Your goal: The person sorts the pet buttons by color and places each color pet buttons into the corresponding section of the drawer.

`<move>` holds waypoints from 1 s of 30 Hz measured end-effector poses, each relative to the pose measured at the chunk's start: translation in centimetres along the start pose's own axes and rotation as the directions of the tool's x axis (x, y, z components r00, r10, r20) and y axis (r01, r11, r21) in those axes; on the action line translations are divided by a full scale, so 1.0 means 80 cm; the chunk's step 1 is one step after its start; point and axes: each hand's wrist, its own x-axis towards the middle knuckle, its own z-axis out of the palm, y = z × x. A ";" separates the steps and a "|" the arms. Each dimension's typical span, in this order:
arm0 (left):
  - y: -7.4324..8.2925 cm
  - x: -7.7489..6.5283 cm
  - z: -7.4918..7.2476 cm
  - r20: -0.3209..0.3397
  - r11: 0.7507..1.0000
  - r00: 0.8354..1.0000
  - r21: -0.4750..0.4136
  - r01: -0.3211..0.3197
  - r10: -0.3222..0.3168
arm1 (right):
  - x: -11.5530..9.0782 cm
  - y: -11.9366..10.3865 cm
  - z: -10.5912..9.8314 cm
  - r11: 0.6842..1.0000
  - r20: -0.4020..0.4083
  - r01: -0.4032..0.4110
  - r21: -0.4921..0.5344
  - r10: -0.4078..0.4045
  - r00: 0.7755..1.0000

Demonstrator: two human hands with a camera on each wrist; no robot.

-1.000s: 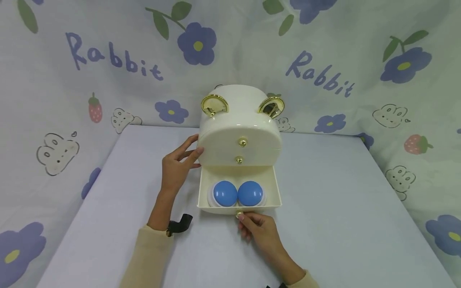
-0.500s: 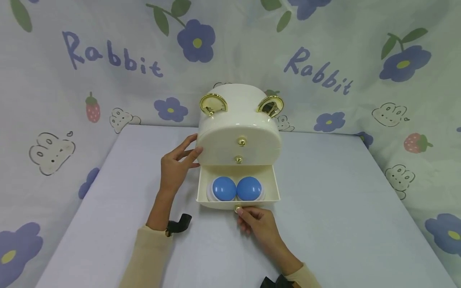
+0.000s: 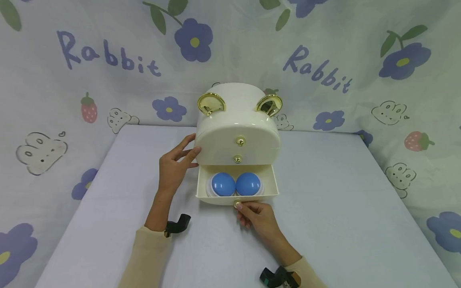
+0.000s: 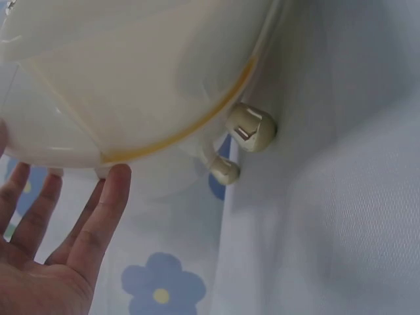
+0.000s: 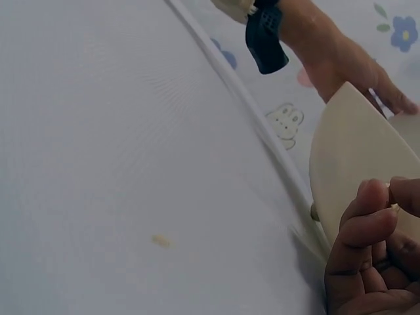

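A glossy white storage box (image 3: 219, 140) with gold ears stands in the head view's middle, its bottom drawer (image 3: 273, 182) pulled partly out. Two round jars with blue domed tops (image 3: 223, 184) sit side by side in the drawer. My right hand (image 3: 262, 224) pinches the gold knob (image 3: 237, 204) on the drawer front between thumb and forefinger. Against the box's left side rest the fingertips of my left hand (image 3: 172, 172), fingers spread and nearly straight. The left wrist view shows those fingers (image 4: 108, 203) at the box's curved edge, with small rounded feet (image 4: 252, 128) under the box.
A white cloth-covered table (image 3: 331, 192) spreads out around the box. Behind it hangs a curtain (image 3: 245, 48) printed with flowers and rabbits. Two more gold knobs (image 3: 240, 141) sit on the upper front. Each wrist carries a black camera mount (image 3: 178, 224).
The drawer has slid inward toward the box, jars riding along in it, with my right hand following on the knob. My left hand stays against the box's side.
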 end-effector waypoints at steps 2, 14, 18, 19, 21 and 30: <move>0.000 0.000 0.000 -0.001 1.000 1.000 -0.005 0.001 -0.001 | 0.002 0.000 -0.001 1.000 0.002 0.004 -0.006 -0.004 1.000; 0.000 0.000 0.000 -0.003 1.000 1.000 0.016 0.007 -0.007 | 0.013 0.001 -0.005 0.999 0.004 0.031 -0.009 -0.031 1.000; 0.000 0.000 0.001 -0.003 1.000 1.000 0.019 0.009 -0.009 | 0.016 0.002 -0.007 0.999 0.017 0.038 0.003 -0.038 0.999; 0.000 0.001 0.001 -0.003 1.000 1.000 0.019 0.010 -0.010 | 0.016 0.002 -0.007 0.999 0.019 0.039 0.006 -0.039 0.999; -0.001 0.001 0.001 -0.004 1.000 1.000 0.021 0.012 -0.012 | 0.018 0.002 -0.008 0.999 0.025 0.038 0.014 -0.038 0.999; -0.003 0.002 0.000 -0.002 1.000 1.000 0.011 0.016 -0.016 | 0.022 0.001 -0.009 0.999 0.026 0.032 0.017 -0.032 0.999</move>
